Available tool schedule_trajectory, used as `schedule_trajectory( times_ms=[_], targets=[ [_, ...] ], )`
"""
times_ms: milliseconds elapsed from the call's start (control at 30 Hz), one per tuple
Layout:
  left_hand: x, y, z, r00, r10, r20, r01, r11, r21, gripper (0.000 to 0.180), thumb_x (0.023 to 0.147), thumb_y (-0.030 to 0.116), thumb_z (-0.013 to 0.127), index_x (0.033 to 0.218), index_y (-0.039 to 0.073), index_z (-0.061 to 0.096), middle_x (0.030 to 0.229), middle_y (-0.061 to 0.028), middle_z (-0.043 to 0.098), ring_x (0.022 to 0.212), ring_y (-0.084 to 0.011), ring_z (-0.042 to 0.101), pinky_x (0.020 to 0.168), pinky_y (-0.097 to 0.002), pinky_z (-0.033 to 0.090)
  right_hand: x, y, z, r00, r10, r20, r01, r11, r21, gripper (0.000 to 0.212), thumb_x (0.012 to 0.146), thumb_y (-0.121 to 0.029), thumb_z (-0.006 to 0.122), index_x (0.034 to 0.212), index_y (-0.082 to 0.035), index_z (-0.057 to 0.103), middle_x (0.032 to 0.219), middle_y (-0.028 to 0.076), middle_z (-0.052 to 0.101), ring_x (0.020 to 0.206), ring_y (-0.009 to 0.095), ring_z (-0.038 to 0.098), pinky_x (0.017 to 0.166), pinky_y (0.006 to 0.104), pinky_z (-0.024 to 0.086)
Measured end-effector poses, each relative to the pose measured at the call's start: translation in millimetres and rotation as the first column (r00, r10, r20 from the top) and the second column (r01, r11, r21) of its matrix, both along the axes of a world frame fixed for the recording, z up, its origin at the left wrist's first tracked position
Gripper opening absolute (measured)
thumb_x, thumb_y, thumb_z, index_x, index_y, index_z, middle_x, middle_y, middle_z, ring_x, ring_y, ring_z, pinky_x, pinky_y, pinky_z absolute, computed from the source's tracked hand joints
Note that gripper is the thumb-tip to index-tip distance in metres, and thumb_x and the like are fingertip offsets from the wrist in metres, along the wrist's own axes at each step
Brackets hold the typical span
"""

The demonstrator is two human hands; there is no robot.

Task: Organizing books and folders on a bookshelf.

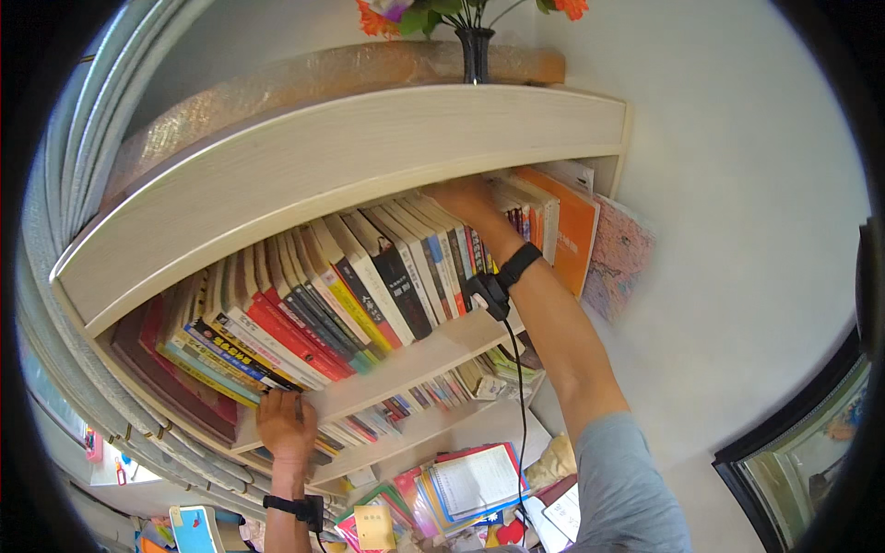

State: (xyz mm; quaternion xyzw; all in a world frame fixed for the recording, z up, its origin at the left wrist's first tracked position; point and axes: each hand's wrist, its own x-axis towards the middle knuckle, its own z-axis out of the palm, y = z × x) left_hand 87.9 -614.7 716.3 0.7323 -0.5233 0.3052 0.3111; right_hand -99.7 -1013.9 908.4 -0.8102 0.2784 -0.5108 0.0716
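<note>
A tightly packed row of upright books [387, 267] fills the top shelf of a pale wooden bookcase [369, 152]. My right hand [466, 201] reaches in over the tops of the books, right of the middle, just under the upper board; its fingertips are hidden there. Below the books at the left, my left hand [286, 424] has its fingers curled over the shelf's front edge [346, 396], close to the lower ends of some spines. Each wrist wears a black strap with a small device. At the row's right end stands an orange folder [570, 235].
A dark vase [475, 55] with flowers and a bubble-wrapped long item [304, 88] sit on top of the bookcase. Lower shelves hold more books, with notebooks [475, 484] beneath. Curtains [55, 276] hang left; a framed picture [802, 452] is at right. A black cable [524, 396] trails from my right wrist.
</note>
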Motion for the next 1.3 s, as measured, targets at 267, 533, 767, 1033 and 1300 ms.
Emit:
schedule_trajectory(
  times_ms=[267,533,767,1033,1300],
  targets=[
    [6,7,0,0.998,0.027,0.053,-0.026,0.999,-0.021,0.012,0.082,0.017,0.064,0.088,0.006,0.064,0.087,-0.0115,0.057,0.083,-0.0342,0.056,0.073,-0.0471,0.045,-5,20,-2,0.979,0.111,0.172,-0.128,0.988,0.087,0.033,0.075,-0.015,0.079,0.105,-0.004,0.072,0.1,0.016,0.076,0.096,0.036,0.072,0.083,0.0408,0.055],
    [5,13,3,0.999,0.036,0.028,-0.035,0.999,-0.024,0.008,0.082,0.014,0.065,0.086,0.007,0.065,0.084,-0.01,0.056,0.08,-0.0327,0.055,0.071,-0.0442,0.045,-53,74,-27,0.771,0.437,0.464,-0.489,0.872,-0.01,0.03,0.086,0.006,0.06,0.113,-0.001,0.068,0.107,0.007,0.073,0.099,0.02,0.069,0.093,0.035,0.053],
    [9,13,-1,0.999,0.037,0.039,-0.035,0.998,-0.054,0.009,0.081,0.014,0.067,0.084,0.006,0.067,0.085,-0.0091,0.06,0.081,-0.0314,0.058,0.072,-0.0429,0.047,-91,137,-61,0.385,0.519,0.763,-0.904,0.377,0.2,0.039,0.097,-0.003,0.062,0.135,-0.007,0.056,0.119,0.006,0.068,0.103,0.018,0.067,0.079,0.0341,0.056],
    [10,17,1,0.997,-0.052,-0.059,0.047,0.996,-0.08,0.012,0.083,0.017,0.069,0.084,0.006,0.07,0.085,-0.0092,0.063,0.081,-0.0311,0.06,0.073,-0.0432,0.049,-104,231,-99,0.498,0.408,0.765,-0.849,0.05,0.526,0.043,0.103,-0.03,0.06,0.138,-0.006,0.052,0.12,0.009,0.067,0.092,0.018,0.069,0.059,0.0291,0.054],
    [-23,55,2,0.619,-0.418,-0.665,0.252,0.907,-0.336,0.022,0.099,0.017,0.065,0.106,-0.003,0.07,0.099,-0.0082,0.072,0.09,-0.0131,0.065,0.082,-0.0288,0.052,-111,297,-141,0.559,0.421,0.715,-0.784,-0.014,0.621,0.044,0.104,-0.045,0.054,0.128,-0.009,0.058,0.091,0.005,0.069,0.055,0.009,0.056,0.04,0.0228,0.032]
  ],
)
